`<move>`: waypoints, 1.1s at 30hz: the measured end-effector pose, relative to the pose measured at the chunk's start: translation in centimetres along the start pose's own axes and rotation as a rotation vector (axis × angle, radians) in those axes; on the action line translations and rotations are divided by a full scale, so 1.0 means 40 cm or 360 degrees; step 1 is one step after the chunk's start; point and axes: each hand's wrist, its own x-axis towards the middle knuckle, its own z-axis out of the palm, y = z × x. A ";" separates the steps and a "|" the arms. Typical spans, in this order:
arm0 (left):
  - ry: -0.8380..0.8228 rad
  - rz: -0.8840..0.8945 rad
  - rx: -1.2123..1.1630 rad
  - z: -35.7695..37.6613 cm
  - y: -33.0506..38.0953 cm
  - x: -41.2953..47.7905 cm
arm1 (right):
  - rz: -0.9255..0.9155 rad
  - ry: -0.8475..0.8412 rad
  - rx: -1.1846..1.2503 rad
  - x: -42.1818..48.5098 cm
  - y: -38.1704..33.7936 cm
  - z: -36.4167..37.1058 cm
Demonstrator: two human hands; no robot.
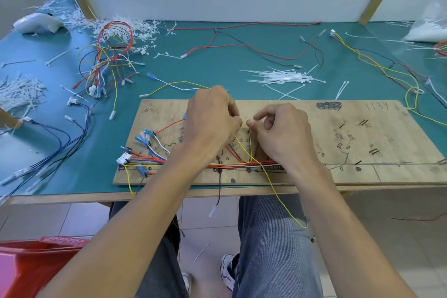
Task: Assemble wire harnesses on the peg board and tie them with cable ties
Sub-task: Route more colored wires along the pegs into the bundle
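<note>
Both hands hunch over the middle of the wooden board (338, 133). Left hand (212, 118), fingers curled tight. Right hand (283, 128), thumb and forefinger nearly meeting. Can't tell what either holds. The wire bundle (242, 164) runs along the board's near edge, and loose cable ties (283, 77) lie behind it on the green surface (217, 65).

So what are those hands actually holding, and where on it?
Seemingly the yellow wires, upper ends pinched by left hand and right hand; the grip itself is hidden.
</note>
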 end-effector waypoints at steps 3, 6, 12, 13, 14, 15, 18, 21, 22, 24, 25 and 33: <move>-0.0094 -0.0029 0.0072 -0.014 -0.005 -0.006 | -0.0179 0.0026 -0.0079 -0.011 -0.002 -0.003; -0.0170 0.0031 0.0140 -0.023 -0.004 -0.028 | -0.0360 -0.0121 -0.0276 -0.030 -0.008 0.002; -0.0271 0.0142 0.0165 -0.037 -0.004 -0.071 | -0.0693 -0.0290 -0.0527 -0.027 -0.003 -0.037; -0.0303 0.0170 0.0157 -0.038 0.000 -0.078 | -0.0762 -0.0301 -0.0580 -0.034 -0.001 -0.045; -0.0340 0.0183 0.0131 -0.038 0.004 -0.085 | -0.0810 -0.0272 -0.0604 -0.045 0.004 -0.051; -0.0377 0.0186 0.0097 -0.038 0.007 -0.091 | -0.0825 -0.0204 -0.0557 -0.065 0.011 -0.055; -0.0429 0.0184 0.0027 -0.040 0.007 -0.099 | -0.0701 0.0036 -0.0143 -0.164 0.035 -0.060; -0.0454 0.0217 -0.0020 -0.047 0.005 -0.102 | -0.0598 0.0009 -0.0122 -0.259 0.033 -0.051; -0.0453 0.0230 -0.0018 -0.048 0.006 -0.104 | -0.0597 -0.0016 -0.0159 -0.274 0.033 -0.044; -0.0432 0.0243 -0.0001 -0.047 0.011 -0.111 | -0.0607 -0.0064 -0.0169 -0.287 0.033 -0.029; -0.0416 0.0243 0.0007 -0.045 0.013 -0.115 | -0.0609 -0.0070 -0.0172 -0.290 0.030 -0.023; -0.0340 0.0164 -0.0104 -0.024 0.004 -0.134 | -0.0608 -0.0117 -0.0256 -0.288 0.022 -0.026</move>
